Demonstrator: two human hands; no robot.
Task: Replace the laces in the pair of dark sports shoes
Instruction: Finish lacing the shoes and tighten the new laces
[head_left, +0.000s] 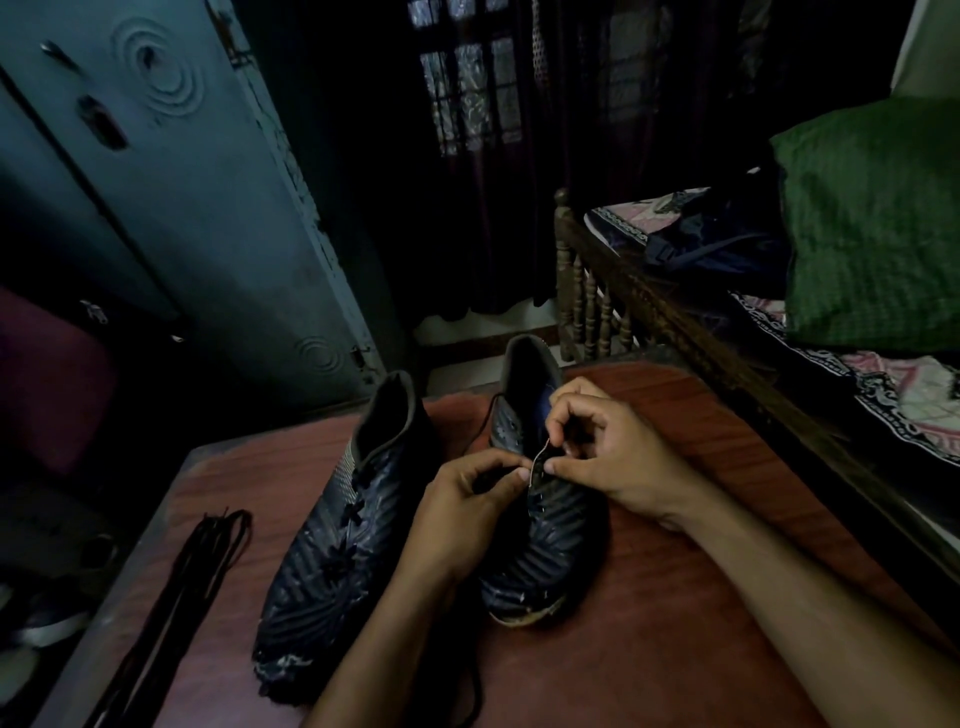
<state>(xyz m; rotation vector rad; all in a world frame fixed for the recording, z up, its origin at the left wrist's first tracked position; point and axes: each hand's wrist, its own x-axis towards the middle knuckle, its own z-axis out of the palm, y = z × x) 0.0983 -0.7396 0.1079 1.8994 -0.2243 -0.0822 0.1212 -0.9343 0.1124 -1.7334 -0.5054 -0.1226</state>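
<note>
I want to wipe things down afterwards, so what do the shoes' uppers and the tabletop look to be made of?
The right shoe and the left shoe look like dark synthetic with a slight sheen: light catches on moulded, fanned ridges, though the dim light leaves this open. The tabletop looks like reddish-brown wood or wood-look laminate, smooth and matte, with faint grain lines.

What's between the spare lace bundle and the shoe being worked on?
Head view: the other shoe, still laced, lies between the spare laces and the worked shoe.
</note>
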